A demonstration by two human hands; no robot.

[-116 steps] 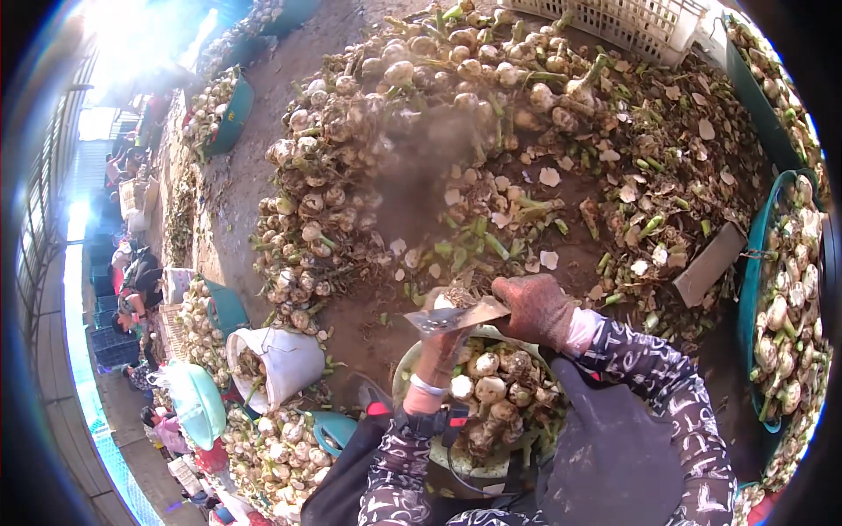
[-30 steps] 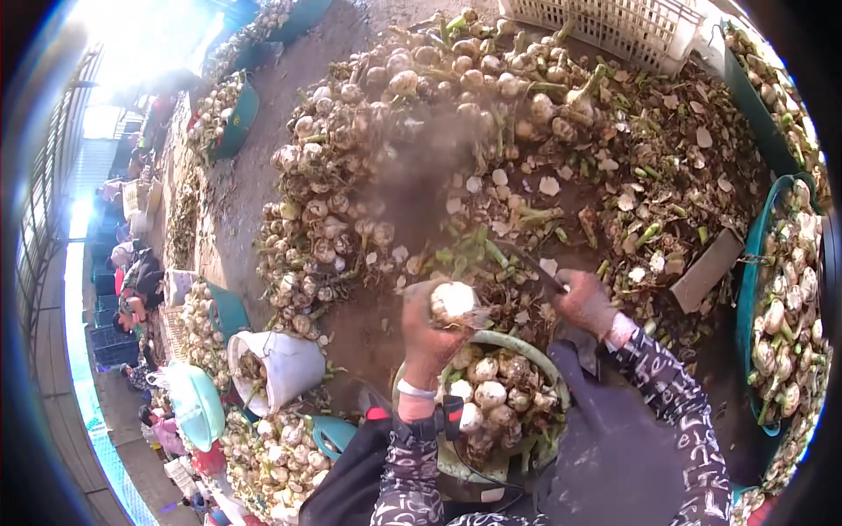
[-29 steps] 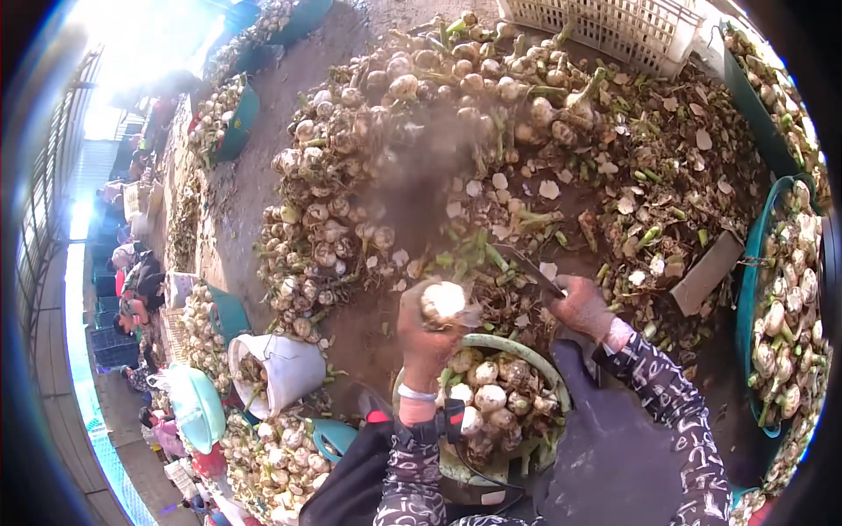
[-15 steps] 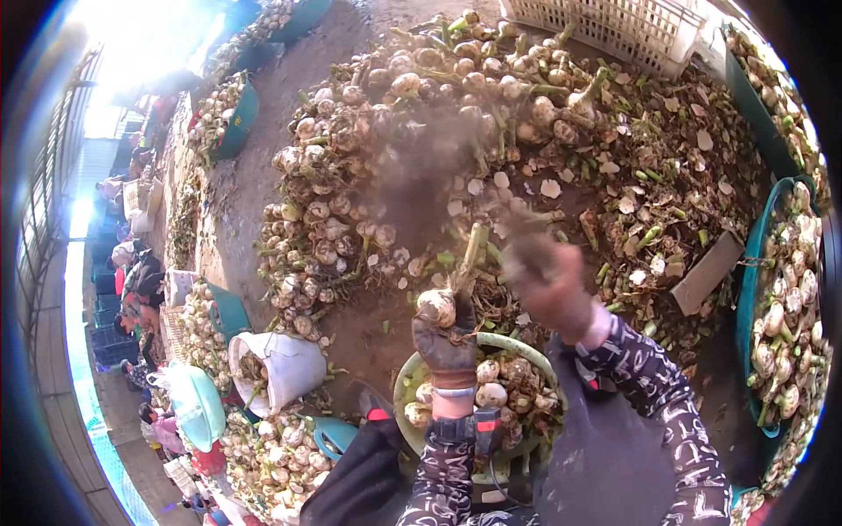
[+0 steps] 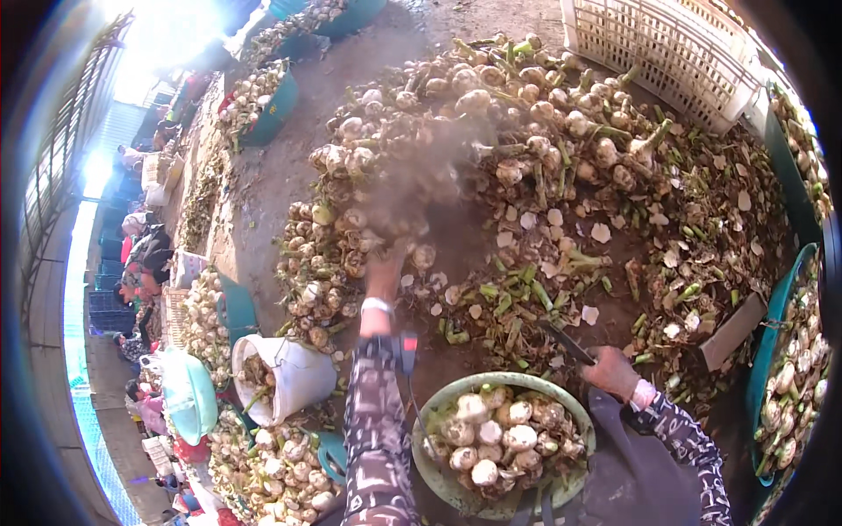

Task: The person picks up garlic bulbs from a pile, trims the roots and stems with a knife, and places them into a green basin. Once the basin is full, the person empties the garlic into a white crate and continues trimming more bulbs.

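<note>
My left hand (image 5: 383, 267) reaches forward into the near edge of a heap of garlic bulbs (image 5: 517, 96). A dark smear on the picture and the bulbs hide its fingers, so its grip does not show. My right hand (image 5: 611, 373) is closed round a knife (image 5: 568, 342), whose dark blade points forward and left over the cut stalks (image 5: 526, 298). Between my forearms stands a pale green basin (image 5: 427, 465) of trimmed garlic bulbs (image 5: 489, 432), some with white cut faces upward.
Beside my left arm a white bucket (image 5: 298, 377) lies tipped, stalks inside. A white plastic crate (image 5: 658, 61) stands at the far right. Teal tubs of garlic line both sides, including one tub (image 5: 759, 386) at right. Other people (image 5: 145, 254) sit at far left.
My left hand has let go of the garlic bulb it held upright over the basin and moved forward left to the heap. My right hand, blurred before, has dropped lower right with the knife.
</note>
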